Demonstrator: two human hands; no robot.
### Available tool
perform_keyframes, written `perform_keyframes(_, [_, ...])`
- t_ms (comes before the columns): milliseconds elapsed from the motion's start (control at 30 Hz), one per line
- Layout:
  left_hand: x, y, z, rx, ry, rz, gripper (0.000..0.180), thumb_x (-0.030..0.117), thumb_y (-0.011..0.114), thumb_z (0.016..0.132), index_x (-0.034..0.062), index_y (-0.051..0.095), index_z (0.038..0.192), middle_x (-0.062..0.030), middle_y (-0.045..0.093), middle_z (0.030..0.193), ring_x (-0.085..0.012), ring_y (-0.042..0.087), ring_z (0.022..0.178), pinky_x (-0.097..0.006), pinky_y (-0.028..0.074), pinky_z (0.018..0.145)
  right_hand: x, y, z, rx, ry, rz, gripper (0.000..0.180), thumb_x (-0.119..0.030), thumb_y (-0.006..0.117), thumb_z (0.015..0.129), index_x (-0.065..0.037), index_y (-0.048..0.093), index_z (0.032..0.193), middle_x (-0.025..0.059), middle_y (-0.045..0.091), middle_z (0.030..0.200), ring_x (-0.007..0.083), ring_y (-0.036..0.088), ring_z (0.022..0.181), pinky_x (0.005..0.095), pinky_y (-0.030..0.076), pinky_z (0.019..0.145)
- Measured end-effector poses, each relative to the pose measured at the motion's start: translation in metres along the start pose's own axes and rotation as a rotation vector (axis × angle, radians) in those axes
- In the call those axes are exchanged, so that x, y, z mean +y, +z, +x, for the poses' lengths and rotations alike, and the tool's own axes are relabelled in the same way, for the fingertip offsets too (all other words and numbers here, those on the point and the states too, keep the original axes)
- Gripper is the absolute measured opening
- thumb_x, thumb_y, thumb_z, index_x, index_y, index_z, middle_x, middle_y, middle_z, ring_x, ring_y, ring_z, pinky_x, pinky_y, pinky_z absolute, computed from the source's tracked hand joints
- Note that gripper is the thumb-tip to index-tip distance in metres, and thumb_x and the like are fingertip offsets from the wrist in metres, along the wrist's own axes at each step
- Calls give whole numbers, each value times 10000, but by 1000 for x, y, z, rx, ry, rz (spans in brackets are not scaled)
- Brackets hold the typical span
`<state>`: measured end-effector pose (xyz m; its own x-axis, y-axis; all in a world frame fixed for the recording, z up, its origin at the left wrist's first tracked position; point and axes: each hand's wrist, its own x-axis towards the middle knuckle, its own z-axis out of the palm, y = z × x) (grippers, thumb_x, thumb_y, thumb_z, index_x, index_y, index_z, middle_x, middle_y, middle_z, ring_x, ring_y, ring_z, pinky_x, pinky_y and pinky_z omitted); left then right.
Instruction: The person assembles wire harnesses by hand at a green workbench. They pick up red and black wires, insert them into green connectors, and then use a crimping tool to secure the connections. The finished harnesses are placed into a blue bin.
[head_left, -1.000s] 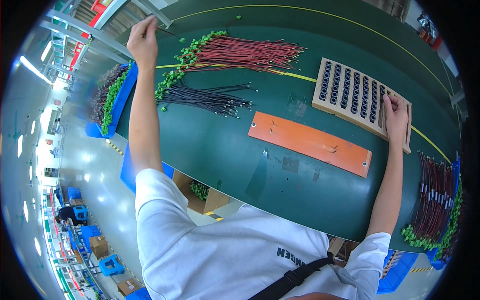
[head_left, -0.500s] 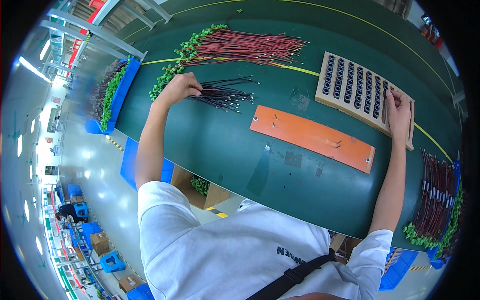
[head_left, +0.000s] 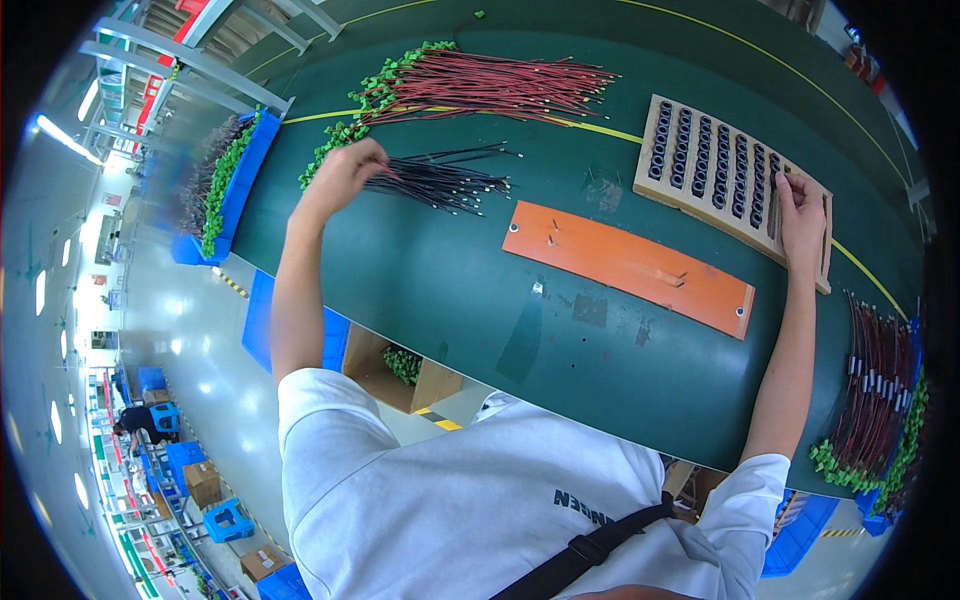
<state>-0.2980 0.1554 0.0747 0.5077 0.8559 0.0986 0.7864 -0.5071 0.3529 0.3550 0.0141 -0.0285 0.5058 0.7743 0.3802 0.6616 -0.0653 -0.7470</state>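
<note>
My left hand (head_left: 345, 180) is over the green-connector end of a bundle of black wires (head_left: 440, 180). Its thumb and fingers are pinched together, and what they hold, if anything, is hidden. My right hand (head_left: 802, 218) reaches onto the right part of a tan slotted tray (head_left: 655, 188) that carries rows of small black cylindrical rings (head_left: 720, 172). Its fingertips are closed together at the last row; whether a ring is between them does not show. Behind the black bundle lies a pile of dark red wires (head_left: 500, 85) with green connectors (head_left: 385, 85).
An orange plate (head_left: 625, 268) with small upright pins lies on the green table (head_left: 440, 300). A blue bin (head_left: 240, 190) of green-ended wires stands at the left edge. Bundled red wires (head_left: 875, 385) hang near the right edge. A cardboard box (head_left: 435, 390) sits below the table's front.
My left hand has shifted slightly left and up, toward the green connectors. My right hand stays at the tray's right rows. The whole view has moved a little.
</note>
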Motion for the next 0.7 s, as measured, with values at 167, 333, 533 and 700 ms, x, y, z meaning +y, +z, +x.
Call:
perform_keyframes(167, [-27, -59, -2, 523, -94, 51, 136, 74, 692, 938, -5, 750, 1033, -108, 764, 924, -132, 718, 836, -275, 549, 754, -3, -2, 0, -1, 12, -29, 350, -273, 683, 983, 49, 684, 1121, 112, 742, 955, 152, 694, 853, 286, 533, 799])
perform_keyframes(333, [-16, -113, -13, 1087, 97, 332, 155, 74, 649, 976, 7, 747, 1075, -94, 767, 928, -147, 716, 868, -285, 546, 807, -11, 3, -3, -8, 6, 17, 343, -272, 676, 990, 45, 686, 1121, 111, 740, 958, 145, 689, 853, 278, 532, 794])
perform_keyframes(533, [45, -78, 17, 751, 90, -303, 263, 139, 509, 1074, 46, 667, 1261, -1, 665, 878, -73, 599, 788, -217, 488, 728, 5, -1, 1, 125, -43, 222, 348, -241, 613, 1040, 60, 595, 1215, 96, 715, 996, 111, 641, 838, 246, 520, 779])
perform_keyframes(700, [163, 16, 38, 242, 372, -396, 366, 310, 488, 1083, 17, 675, 1198, -36, 638, 1015, -150, 536, 889, -305, 449, 825, -22, -4, -13, 290, -94, 430, 318, -204, 580, 1057, 41, 539, 1255, 91, 697, 1027, 81, 625, 851, 205, 507, 801])
